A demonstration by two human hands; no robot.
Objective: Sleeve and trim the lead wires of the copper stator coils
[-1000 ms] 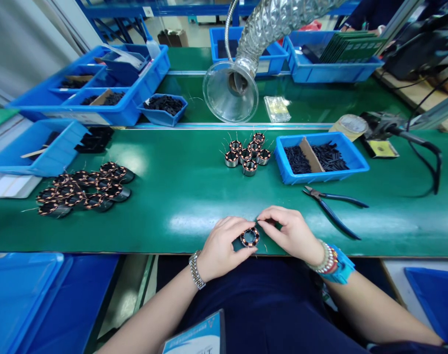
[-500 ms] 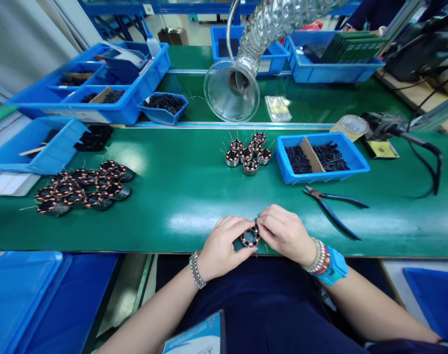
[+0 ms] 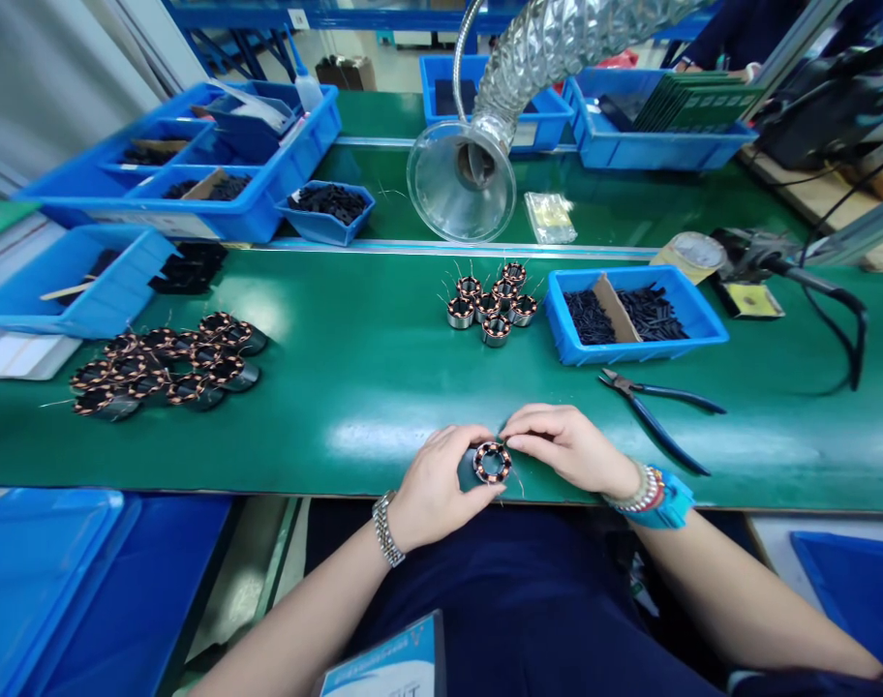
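Near the front edge of the green table, my left hand (image 3: 441,484) grips a ring-shaped copper-wound coil (image 3: 492,463) between thumb and fingers, its round opening facing up. My right hand (image 3: 568,447) is at the coil's upper right rim, thumb and index fingertips pinched together; whatever is between them is too small to make out. Thin wires stick out from the coil's lower right. Beyond my hands stands a small group of similar coils (image 3: 496,332). To their right is a blue divided tray (image 3: 637,353) of small black pieces. Cutting pliers (image 3: 649,407) lie right of my right hand.
A larger group of coils (image 3: 166,368) stands on the left. Behind are blue bins (image 3: 245,218), a small blue bin (image 3: 325,227) and a clear funnel on a silver hose (image 3: 462,184). A soldering iron holder (image 3: 753,257) is at right. Part of another person shows at the far right.
My right hand has shifted slightly up and its fingers have straightened, uncovering more of the coil's right side. My left hand keeps its grip on the coil. The view has moved slightly.
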